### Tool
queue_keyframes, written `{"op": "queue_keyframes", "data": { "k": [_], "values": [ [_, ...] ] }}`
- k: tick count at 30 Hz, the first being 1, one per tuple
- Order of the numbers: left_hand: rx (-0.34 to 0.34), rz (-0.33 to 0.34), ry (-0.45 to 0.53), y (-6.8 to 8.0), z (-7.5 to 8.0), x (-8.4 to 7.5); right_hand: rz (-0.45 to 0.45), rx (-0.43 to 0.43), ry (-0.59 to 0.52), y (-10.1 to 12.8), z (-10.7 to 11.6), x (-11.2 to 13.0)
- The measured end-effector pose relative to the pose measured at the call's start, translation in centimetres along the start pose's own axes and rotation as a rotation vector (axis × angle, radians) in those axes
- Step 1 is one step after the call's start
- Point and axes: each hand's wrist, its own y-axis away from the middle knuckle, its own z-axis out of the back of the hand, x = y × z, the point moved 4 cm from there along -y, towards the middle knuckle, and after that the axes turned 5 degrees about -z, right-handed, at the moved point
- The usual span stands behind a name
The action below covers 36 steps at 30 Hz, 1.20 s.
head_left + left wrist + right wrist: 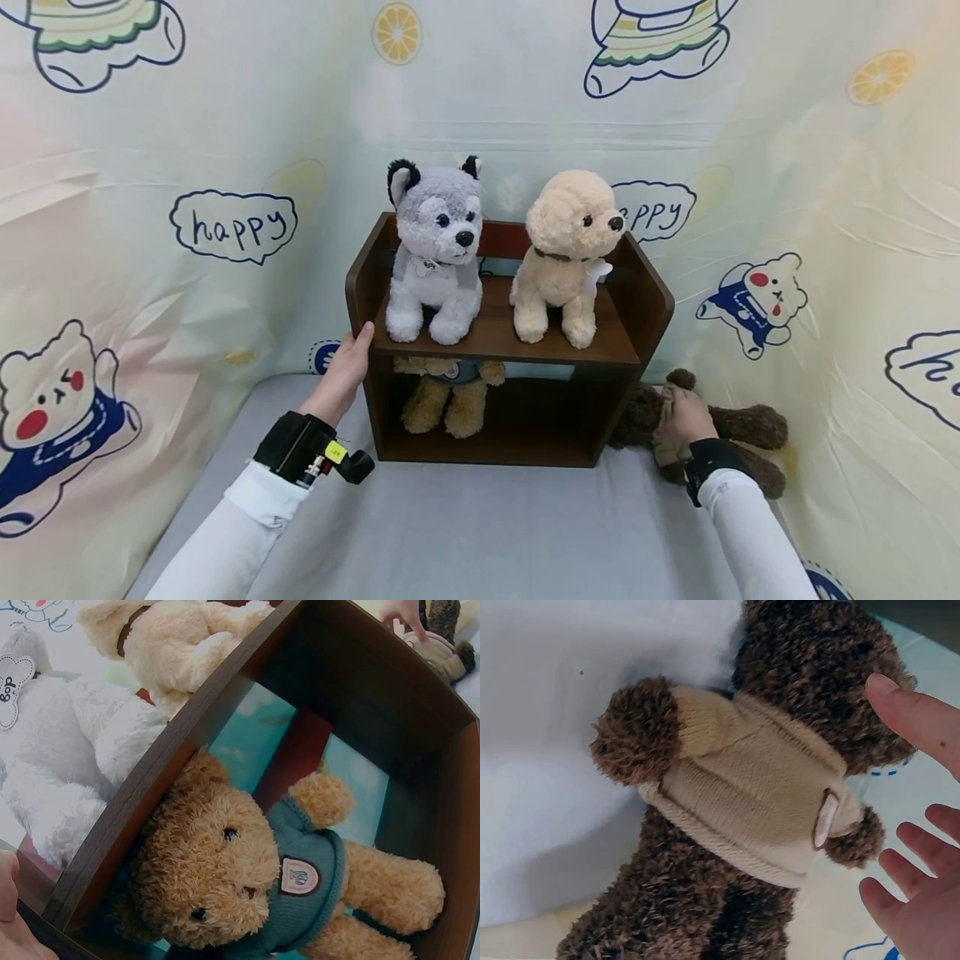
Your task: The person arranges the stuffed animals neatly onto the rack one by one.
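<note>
The wooden shelf (637,292) stands on the grey tabletop (480,517), with a husky plush (435,250) and a cream puppy plush (562,254) on its upper board and a tan bear (247,877) below. The left hand (347,371) rests on the shelf's left edge, fingers straight. The dark brown bear (735,802) lies beside the shelf's right foot (cream knitted sweater, shaggy fur). The right hand (678,417) is over it, fingers (915,720) spread and not closed. A good grasp, I judge, wraps the sweatered torso rather than a limb.
</note>
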Motion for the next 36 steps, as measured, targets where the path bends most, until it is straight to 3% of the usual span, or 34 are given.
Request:
{"op": "queue_keyframes", "data": {
  "k": [9,20,27,36],
  "values": [
    [0.002,-0.014,-0.003,-0.2,-0.1,-0.1,-0.008,-0.017,-0.004,-0.5,-1.6,-2.6],
    [-0.010,-0.023,0.005,-0.1,-0.1,-0.2,-0.040,-0.030,0.008,-0.2,-2.2,-2.9],
    [-0.022,-0.014,-0.004,-0.1,-0.1,-0.3,0.020,-0.149,0.050,-0.8,-2.7,-3.8],
    [-0.033,-0.014,0.003,-0.2,0.0,-0.1,-0.014,-0.148,0.022,-0.9,-4.2,-4.4]
  ]
}}
